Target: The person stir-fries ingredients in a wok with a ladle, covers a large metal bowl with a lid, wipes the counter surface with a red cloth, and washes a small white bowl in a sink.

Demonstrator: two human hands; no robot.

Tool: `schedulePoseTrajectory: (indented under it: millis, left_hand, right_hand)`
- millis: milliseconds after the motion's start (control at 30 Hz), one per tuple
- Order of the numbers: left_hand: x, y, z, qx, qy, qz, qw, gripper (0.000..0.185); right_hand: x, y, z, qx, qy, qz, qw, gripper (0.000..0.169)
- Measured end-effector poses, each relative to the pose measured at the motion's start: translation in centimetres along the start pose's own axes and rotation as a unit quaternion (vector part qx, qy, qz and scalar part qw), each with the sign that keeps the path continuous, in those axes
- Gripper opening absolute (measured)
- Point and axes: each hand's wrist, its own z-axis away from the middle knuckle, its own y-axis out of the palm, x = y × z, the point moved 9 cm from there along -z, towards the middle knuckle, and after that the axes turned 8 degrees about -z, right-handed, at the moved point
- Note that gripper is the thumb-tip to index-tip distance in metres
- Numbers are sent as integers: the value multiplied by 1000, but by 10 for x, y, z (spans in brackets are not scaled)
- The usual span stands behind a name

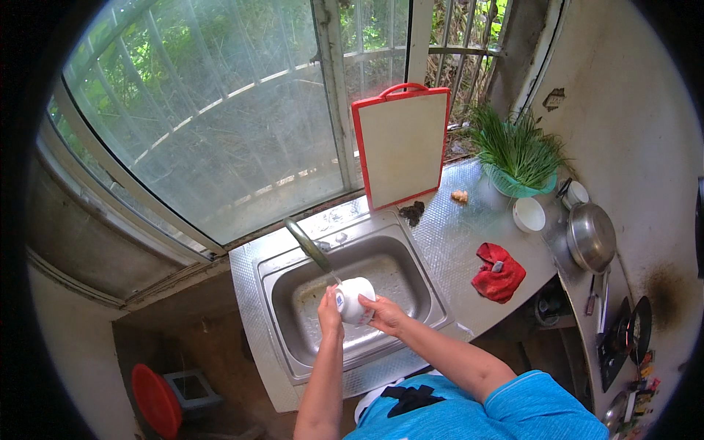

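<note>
Both hands grip a white bowl (356, 300) over the stainless steel sink (385, 264). The bowl is tipped on its side, with its foot turned to the left and a pinkish pattern near its rim. My left hand (330, 314) holds it at the foot side. On the other side, my right hand (386, 314) has its thumb on the outer wall and its other fingers partly hidden by the bowl. Just above is the curved faucet (308, 245), with a thin stream of water falling from its mouth to the bowl.
A red-edged cutting board (404, 148) leans upright against the window. Right of the sink lie a dark scrubber (412, 213), a ginger piece (460, 196) and a red cloth (498, 273). Farther right are a teal basket of green stalks (517, 151), a white bowl (529, 215) and a metal basin (591, 238).
</note>
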Motion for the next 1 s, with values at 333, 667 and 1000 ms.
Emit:
schedulePoseTrajectory:
  millis: [333, 667, 1000]
  left_hand:
    - [-22, 25, 33, 44, 92, 9, 995, 57]
    - [8, 19, 7, -3, 7, 138, 990, 52]
    - [-6, 13, 14, -20, 27, 135, 990, 49]
  right_hand:
    - [19, 22, -13, -13, -4, -96, 995, 42]
    - [-4, 31, -13, -40, -105, 295, 949, 28]
    - [4, 77, 13, -13, -169, 764, 622, 27]
